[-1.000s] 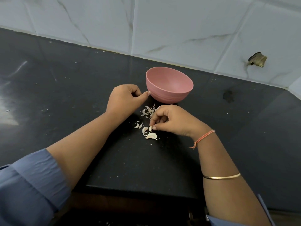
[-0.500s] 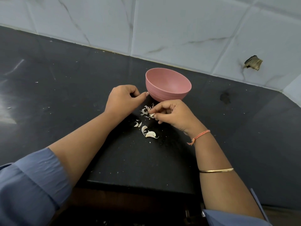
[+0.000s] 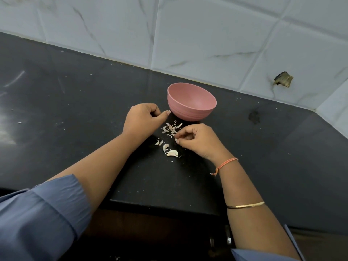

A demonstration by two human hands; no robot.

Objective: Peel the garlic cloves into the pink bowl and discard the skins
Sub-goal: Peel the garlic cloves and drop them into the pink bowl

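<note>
Head view showed the pink bowl (image 3: 192, 108) upright on the black countertop (image 3: 75, 102), with only bare pink inner wall visible. The left hand (image 3: 143, 119) lay curled just beside the bowl, and I could not tell whether it held anything. The right hand (image 3: 197, 142) had its fingertips (image 3: 176, 136) bunched at the skins pile (image 3: 170, 128); whether they pinched anything was unclear. Garlic cloves (image 3: 172, 153) lay on the counter, outside the bowl.

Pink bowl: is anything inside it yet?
Only the bare far inner wall of the pink bowl shows, with nothing on it. Its near wall hides the bottom, so whatever lies there cannot be seen.
</note>
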